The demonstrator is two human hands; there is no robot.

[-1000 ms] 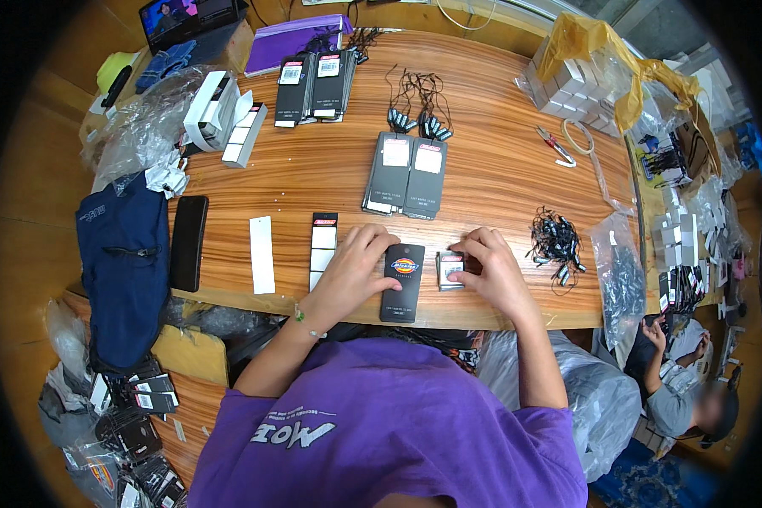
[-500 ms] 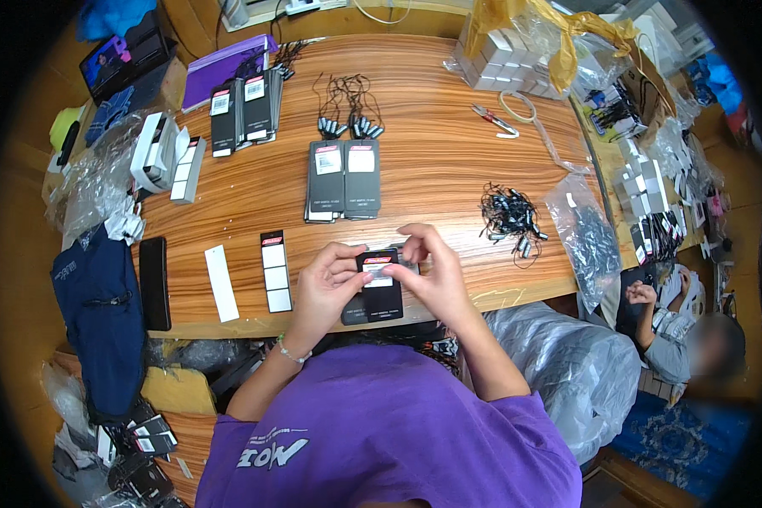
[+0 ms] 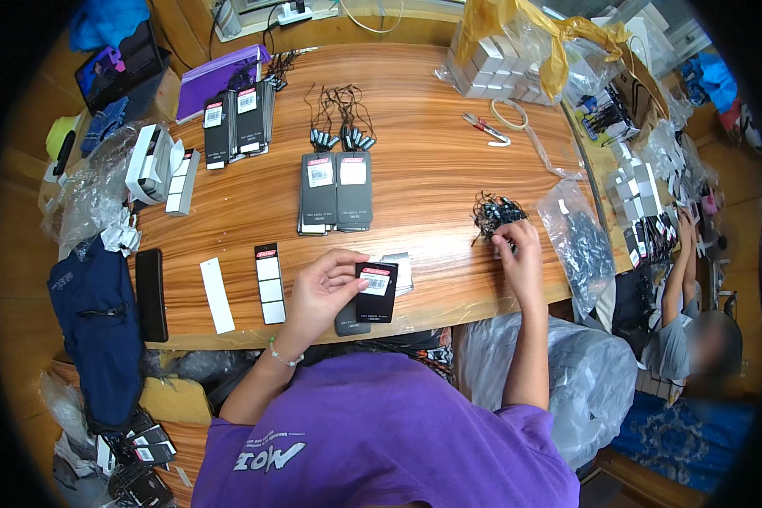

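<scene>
Held tag: one black rectangular card tag [image 3: 376, 306] with a white barcode sticker, lower centre of the frame, gripped at its left side by the fingers of the left hand [image 3: 323, 292].
Cord pile: one tangled heap of black cords [image 3: 498, 208], right of centre; the fingers of the right hand [image 3: 521, 250] are bent at its lower edge, whether closed on a cord I cannot tell.
Tag stacks: two side by side at upper centre, dark grey card [image 3: 319, 201]; two more, black card [image 3: 217, 144], at upper left.
Strips: one plain white paper strip [image 3: 218, 296] and one black strip with white stickers [image 3: 270, 285], left of centre.
Snips: one red-handled metal pair [image 3: 485, 129], upper right.
In the way: the held tag partly covers a dark grey tag [image 3: 349, 325] beneath; the right hand hides part of the heap.
</scene>
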